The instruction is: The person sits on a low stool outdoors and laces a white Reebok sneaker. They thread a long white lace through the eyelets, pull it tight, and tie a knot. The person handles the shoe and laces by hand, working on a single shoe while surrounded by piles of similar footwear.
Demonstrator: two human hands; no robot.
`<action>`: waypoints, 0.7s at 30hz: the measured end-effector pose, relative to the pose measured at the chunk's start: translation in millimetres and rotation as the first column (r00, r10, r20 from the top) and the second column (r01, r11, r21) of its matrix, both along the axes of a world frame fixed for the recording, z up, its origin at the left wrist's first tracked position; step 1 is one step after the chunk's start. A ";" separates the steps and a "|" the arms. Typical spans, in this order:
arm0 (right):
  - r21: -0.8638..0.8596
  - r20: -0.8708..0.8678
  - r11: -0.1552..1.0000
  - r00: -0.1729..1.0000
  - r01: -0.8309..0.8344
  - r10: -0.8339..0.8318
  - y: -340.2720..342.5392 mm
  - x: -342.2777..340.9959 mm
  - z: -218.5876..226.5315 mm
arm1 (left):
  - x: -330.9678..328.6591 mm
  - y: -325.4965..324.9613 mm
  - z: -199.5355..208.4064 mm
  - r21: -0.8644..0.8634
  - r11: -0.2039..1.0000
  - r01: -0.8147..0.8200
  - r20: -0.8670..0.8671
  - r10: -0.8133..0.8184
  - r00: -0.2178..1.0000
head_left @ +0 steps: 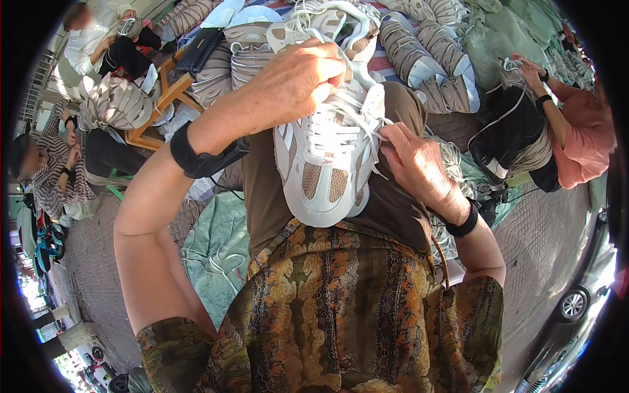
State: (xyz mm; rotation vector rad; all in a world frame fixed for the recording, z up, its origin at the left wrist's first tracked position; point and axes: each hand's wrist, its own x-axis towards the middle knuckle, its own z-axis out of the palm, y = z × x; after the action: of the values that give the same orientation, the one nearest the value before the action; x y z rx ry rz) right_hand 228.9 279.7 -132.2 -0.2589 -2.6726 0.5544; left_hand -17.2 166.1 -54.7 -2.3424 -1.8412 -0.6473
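Observation:
A white and tan sneaker (319, 187) rests on my lap, its toe toward me and white laces threaded across its front. My left hand (295, 82) is closed over the tongue and collar; its curled fingers hide what they pinch. To the right of the shoe, my right hand (419, 164) pinches a white shoelace (360, 118) between thumb and forefinger, and the strand runs back to the eyelets. Another sneaker (360, 33) of the same colours, with a white lining edge, lies just beyond, partly covered by the first.
Stacked shoe uppers (409, 49) lie ahead. A wooden stool frame (164, 105) and a dark wallet-like case (198, 49) are at the left. Green cloth (219, 242) with loose laces spreads by my leg. People sit at both sides; a person in pink (583, 134) handles a shoe. A car (570, 314) stands lower right.

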 end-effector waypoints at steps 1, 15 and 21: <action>0.009 0.001 1.000 1.000 -0.019 0.019 2.8 -0.2 -0.3 | 1.0 0.8 -0.2 0.005 1.000 0.010 -0.029 -0.010 1.000; -0.661 -0.361 0.747 0.841 0.074 -0.403 19.8 -29.6 12.1 | -5.4 -9.7 13.2 -0.138 0.987 -0.084 0.061 0.093 0.994; -0.880 -0.398 0.415 0.838 -0.233 -0.374 21.4 -35.3 15.0 | -25.3 -40.0 21.0 -0.384 0.896 -0.223 0.225 0.325 0.919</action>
State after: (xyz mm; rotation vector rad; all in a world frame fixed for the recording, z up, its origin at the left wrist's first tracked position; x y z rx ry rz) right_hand 193.6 301.2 -117.2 -0.4258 -1.5038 1.7560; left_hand -42.5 126.0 -33.7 -2.1957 -2.5548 -0.6952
